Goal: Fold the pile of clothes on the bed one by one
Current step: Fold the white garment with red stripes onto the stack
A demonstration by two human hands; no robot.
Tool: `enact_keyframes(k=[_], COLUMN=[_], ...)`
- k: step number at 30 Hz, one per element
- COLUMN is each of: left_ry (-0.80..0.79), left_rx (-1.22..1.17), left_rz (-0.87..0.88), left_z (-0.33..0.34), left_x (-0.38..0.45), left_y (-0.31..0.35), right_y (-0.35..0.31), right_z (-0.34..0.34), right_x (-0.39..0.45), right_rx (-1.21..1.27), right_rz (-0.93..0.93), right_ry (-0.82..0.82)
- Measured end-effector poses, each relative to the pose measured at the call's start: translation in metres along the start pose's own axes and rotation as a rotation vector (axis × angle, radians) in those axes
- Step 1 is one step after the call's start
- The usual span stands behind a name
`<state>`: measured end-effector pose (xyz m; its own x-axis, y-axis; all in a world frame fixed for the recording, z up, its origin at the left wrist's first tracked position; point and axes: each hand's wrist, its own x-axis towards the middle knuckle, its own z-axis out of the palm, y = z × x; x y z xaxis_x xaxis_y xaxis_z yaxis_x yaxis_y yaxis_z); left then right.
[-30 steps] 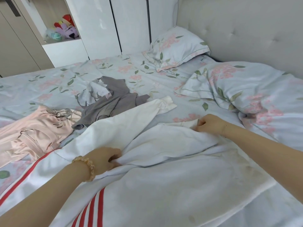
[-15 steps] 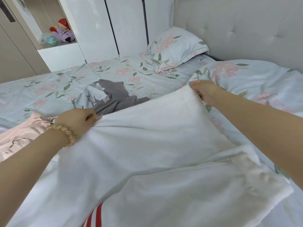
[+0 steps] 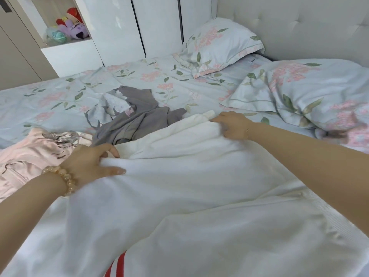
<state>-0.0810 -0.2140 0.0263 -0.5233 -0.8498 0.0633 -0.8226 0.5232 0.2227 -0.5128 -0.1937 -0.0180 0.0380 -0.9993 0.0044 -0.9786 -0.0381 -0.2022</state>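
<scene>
White garment (image 3: 191,176) lowered flatter than before, left hand (image 3: 93,162) and right hand (image 3: 232,125) fingers pinching its far edge

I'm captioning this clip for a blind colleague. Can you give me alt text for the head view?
Two bare hands grip the far edge of a white garment spread on a floral bed: left hand at its left corner, right hand at its right. Beyond lie a grey garment and a pink garment.

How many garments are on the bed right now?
3: white garment held by both hands in front, grey garment behind it, pink garment at left. More may be hidden underneath.
</scene>
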Motion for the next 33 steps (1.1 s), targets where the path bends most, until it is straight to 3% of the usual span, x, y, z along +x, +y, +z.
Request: enact_keyframes(k=[3,8,10,12,15,19,23,25,27,29,33], left_ry=[0.062,0.323,0.301,0.182,0.012,0.049,0.181,0.025,-0.162,-0.226,-0.266], left_rx=[0.047,0.183,0.212,0.241,0.284,0.208,-0.010,-0.053,0.094,0.178,0.156], left_rz=[0.039,0.200,0.345,0.470,0.538,0.412,0.316,0.222,0.105,0.110,0.069], left_z=[-0.010,-0.032,-0.033,-0.019,0.014,0.024,0.023,0.040,0.072,0.101,0.110], left_x=[-0.004,-0.044,-0.071,-0.097,-0.137,-0.148,-0.125,-0.114,-0.111,-0.114,-0.118], left_y=[0.006,0.049,0.070,0.087,0.107,0.123,0.174,0.201,0.206,0.200,0.193], right_y=[-0.003,0.018,0.028,0.035,0.042,0.046,0.000,-0.038,-0.063,-0.068,-0.062], right_z=[-0.017,-0.054,-0.061,-0.057,-0.040,-0.022,-0.031,-0.025,-0.006,0.023,0.044], right_x=[-0.003,-0.072,-0.119,-0.164,-0.219,-0.244,-0.229,-0.214,-0.204,-0.207,-0.211], right_rx=[-0.288,-0.184,-0.197,-0.244,-0.363,-0.463,-0.209,-0.041,-0.025,-0.048,-0.071], right_rz=[0.006,-0.058,-0.161,-0.239,-0.274,-0.186,-0.138,-0.205,-0.146,-0.023,0.041], right_ry=[0.140,0.522,0.609,0.615,0.507,0.225,0.383,0.365,0.091,-0.131,-0.153])
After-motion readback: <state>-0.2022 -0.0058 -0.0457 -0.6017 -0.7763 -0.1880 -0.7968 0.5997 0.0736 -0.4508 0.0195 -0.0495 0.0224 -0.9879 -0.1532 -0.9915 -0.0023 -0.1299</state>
